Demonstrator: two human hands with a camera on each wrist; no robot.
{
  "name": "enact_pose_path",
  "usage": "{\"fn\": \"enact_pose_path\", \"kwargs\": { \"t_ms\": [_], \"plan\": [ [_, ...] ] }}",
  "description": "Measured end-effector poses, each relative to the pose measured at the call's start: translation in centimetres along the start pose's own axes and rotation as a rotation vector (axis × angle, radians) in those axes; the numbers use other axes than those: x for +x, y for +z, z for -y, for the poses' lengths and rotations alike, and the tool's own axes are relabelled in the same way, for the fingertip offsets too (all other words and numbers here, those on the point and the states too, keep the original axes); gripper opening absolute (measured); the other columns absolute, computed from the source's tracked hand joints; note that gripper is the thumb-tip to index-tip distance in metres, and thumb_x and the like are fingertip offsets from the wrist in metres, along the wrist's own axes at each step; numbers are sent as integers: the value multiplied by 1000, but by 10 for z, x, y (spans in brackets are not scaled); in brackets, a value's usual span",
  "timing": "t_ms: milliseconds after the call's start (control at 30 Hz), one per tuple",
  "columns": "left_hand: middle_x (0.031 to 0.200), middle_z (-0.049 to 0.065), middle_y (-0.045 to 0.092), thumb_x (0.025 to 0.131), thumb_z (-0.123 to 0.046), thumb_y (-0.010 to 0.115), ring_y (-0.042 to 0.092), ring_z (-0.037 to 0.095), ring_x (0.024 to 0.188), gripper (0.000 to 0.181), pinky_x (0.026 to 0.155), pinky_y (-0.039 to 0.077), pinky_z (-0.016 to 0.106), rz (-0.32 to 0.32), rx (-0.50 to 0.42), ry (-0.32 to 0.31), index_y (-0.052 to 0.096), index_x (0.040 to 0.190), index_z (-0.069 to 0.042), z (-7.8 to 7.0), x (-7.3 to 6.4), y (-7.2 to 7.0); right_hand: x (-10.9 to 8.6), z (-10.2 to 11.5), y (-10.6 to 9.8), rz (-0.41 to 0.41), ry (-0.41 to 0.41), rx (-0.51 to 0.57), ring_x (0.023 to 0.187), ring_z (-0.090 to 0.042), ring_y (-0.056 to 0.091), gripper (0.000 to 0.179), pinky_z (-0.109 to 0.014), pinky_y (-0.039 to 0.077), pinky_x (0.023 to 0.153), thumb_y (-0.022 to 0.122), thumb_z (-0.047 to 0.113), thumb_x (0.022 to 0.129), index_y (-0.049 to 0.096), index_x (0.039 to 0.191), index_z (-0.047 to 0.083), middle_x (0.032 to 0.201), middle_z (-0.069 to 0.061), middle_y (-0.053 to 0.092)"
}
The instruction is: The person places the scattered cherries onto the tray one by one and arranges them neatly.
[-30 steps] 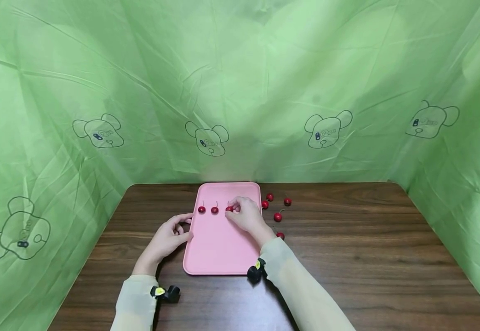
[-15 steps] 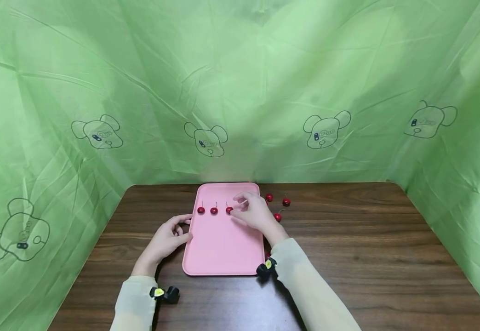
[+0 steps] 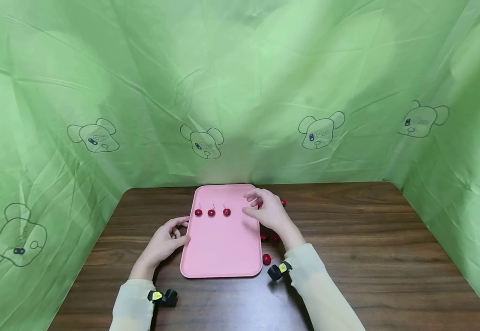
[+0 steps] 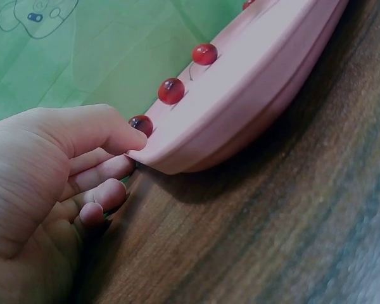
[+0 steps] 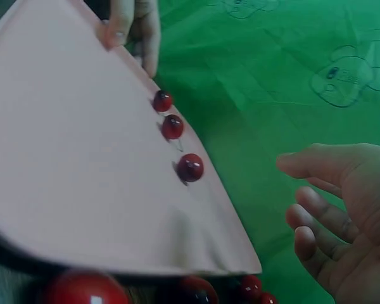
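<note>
A pink tray [image 3: 223, 253] lies flat on the wooden table. Across its upper part stand three red cherries in a row, with thin stems: a left one [image 3: 198, 212], a middle one [image 3: 211, 213] and a right one [image 3: 226, 212]. My left hand [image 3: 160, 243] pinches the tray's left edge; in the left wrist view its thumb rests on the rim and fingers sit below. Over the tray's right edge hovers my right hand [image 3: 271, 211], its fingers loosely bent around nothing. It partly hides cherries behind it.
Several loose cherries lie right of the tray, among them a near one [image 3: 266, 259] and a far one [image 3: 283, 202]. Dark wood tabletop [image 3: 368, 257] extends to the right. A green curtain [image 3: 240, 92] with bear drawings encloses the back and sides.
My right hand has let go of the third cherry, which stays on the tray, and has moved right to the tray's edge. My left hand keeps its place.
</note>
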State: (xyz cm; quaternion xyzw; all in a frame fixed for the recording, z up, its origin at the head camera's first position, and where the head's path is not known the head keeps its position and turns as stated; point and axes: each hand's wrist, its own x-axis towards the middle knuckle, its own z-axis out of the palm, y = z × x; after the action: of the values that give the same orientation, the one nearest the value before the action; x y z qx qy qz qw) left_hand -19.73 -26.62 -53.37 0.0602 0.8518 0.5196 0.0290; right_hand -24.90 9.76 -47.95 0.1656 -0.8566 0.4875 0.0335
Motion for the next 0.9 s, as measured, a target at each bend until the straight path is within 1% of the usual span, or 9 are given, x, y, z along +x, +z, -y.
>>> {"fn": "enact_pose_path", "kwargs": {
  "t_ms": [100,200,333,400,500,533,700,767,900],
  "plan": [
    [128,17,67,91,-2,84,54,15,79,59,68,43,24,-8,1,0,65,147,-5,2,-2,-2,-4,-4,-7,-20,-23,16,100,-25,73,35,-42,59,91,88,14,92,76,124,8,113,-10,75],
    [127,17,67,91,-1,84,54,15,78,59,68,43,24,-14,9,2,66,147,-5,4,-2,-2,-9,-14,-15,-59,-21,50,97,-26,74,33,-39,60,87,87,11,92,76,122,5,110,-14,77],
    [126,16,68,90,-2,84,55,15,78,59,68,44,24,-13,25,10,67,146,-5,6,0,-1,-16,-30,-28,-134,34,126,99,-23,74,30,-31,56,83,86,11,94,77,122,6,111,-15,78],
    [126,15,68,90,-2,85,55,15,78,59,68,44,24,-12,34,19,67,146,-6,6,1,-1,-20,-37,-36,-172,64,178,101,-23,72,30,-29,54,84,86,11,94,77,122,6,113,-17,78],
    [125,14,69,89,-3,85,56,15,78,59,68,44,25,-10,45,30,68,145,-6,6,4,0,-27,-50,-46,-220,91,251,104,-22,70,32,-27,52,85,86,11,94,77,124,5,116,-21,76],
    [124,14,69,89,-3,85,56,15,78,59,68,44,25,-11,46,32,68,145,-6,6,4,0,-28,-52,-50,-228,97,259,105,-22,69,32,-26,52,86,85,9,95,76,125,2,118,-24,75],
    [124,14,69,89,-3,86,55,16,78,60,68,44,25,-17,41,38,67,145,-5,6,3,-1,-33,-74,-65,-254,95,293,106,-13,67,34,-21,52,88,80,6,99,74,131,-2,128,-30,71],
    [124,15,69,88,-3,86,55,16,78,60,68,44,25,-20,32,36,68,145,-5,6,2,0,-35,-87,-70,-269,89,302,106,-8,67,35,-18,52,88,79,6,99,73,133,-3,131,-29,71],
    [125,15,69,89,-4,86,55,17,79,59,68,44,25,-16,31,32,68,145,-6,5,2,1,-38,-100,-77,-307,114,337,105,-7,66,37,-17,52,85,79,4,99,72,135,-4,132,-28,70]
  ]
}}
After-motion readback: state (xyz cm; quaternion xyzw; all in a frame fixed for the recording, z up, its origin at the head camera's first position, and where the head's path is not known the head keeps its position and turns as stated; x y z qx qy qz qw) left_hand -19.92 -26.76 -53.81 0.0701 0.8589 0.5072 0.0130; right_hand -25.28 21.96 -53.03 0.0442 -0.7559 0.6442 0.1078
